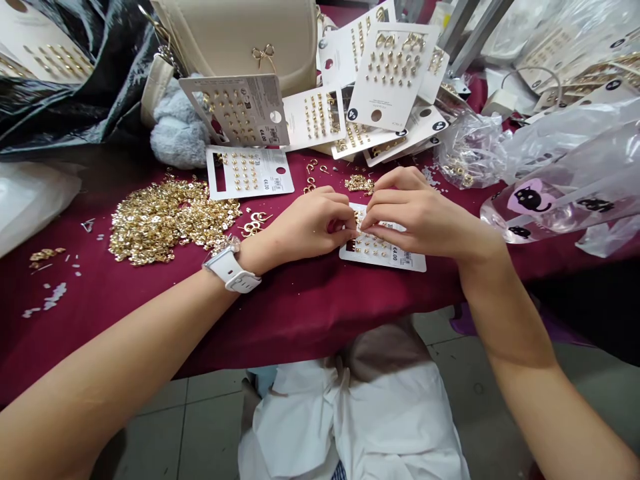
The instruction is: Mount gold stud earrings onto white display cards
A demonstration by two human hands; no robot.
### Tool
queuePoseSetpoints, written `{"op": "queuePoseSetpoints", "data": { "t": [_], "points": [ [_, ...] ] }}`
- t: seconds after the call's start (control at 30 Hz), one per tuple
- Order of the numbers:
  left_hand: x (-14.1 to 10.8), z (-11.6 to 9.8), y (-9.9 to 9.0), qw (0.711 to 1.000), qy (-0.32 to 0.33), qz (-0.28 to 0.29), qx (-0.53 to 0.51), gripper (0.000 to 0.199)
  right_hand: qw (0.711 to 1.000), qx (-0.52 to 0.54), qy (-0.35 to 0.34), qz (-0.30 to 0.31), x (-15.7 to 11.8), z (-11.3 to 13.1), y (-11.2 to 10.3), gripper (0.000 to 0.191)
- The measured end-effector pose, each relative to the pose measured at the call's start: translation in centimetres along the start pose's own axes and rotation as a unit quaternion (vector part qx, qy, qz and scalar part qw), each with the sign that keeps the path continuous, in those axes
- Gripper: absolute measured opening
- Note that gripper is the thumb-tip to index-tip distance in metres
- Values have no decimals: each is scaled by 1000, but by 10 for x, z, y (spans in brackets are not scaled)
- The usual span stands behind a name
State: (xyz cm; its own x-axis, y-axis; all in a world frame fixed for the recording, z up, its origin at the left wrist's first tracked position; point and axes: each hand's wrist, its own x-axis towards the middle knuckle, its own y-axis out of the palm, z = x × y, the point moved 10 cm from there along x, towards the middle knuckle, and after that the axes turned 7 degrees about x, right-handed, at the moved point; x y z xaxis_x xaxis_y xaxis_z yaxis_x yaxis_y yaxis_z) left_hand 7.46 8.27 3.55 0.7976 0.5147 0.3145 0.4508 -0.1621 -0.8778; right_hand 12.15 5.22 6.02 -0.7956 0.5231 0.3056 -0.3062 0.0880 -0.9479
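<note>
Pinching together above the top-left corner of an earring card (395, 259), the fingers (349, 220) of the left hand (310, 223) and the fingers (379, 220) of the right hand (420, 213) meet, clenched on something too small to make out. The card lies flat on the surface (300, 313), its long axis running left to right with a slight tilt, and the right hand is the nearer, spread over its upper edge. Just beyond the card sits a small clump of gold studs (359, 183), and farther beyond it a fan of filled cards (390, 73). To the card's left, past a white watch (233, 270) on the left wrist, spreads a heap of gold earring backs (170, 223). To its right lies a clear plastic bag (560, 193).
</note>
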Motion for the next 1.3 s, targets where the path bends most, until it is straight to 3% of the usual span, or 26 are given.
{"op": "queuePoseSetpoints", "data": {
  "t": [0.3, 0.6, 1.3],
  "points": [
    [-1, -1, -2, 1000, 3, -6, -4, 16, 999, 32, 19, 24, 1, -5, 5, 19],
    [0, 1, 0, 1000, -7, 8, -1, 18, 998, 39, 44, 9, -1, -10, -3, 19],
    [1, 1, 0, 1000, -4, -11, 2, 16, 998, 41, 30, 41, 1, -10, 5, 17]
  ]
}}
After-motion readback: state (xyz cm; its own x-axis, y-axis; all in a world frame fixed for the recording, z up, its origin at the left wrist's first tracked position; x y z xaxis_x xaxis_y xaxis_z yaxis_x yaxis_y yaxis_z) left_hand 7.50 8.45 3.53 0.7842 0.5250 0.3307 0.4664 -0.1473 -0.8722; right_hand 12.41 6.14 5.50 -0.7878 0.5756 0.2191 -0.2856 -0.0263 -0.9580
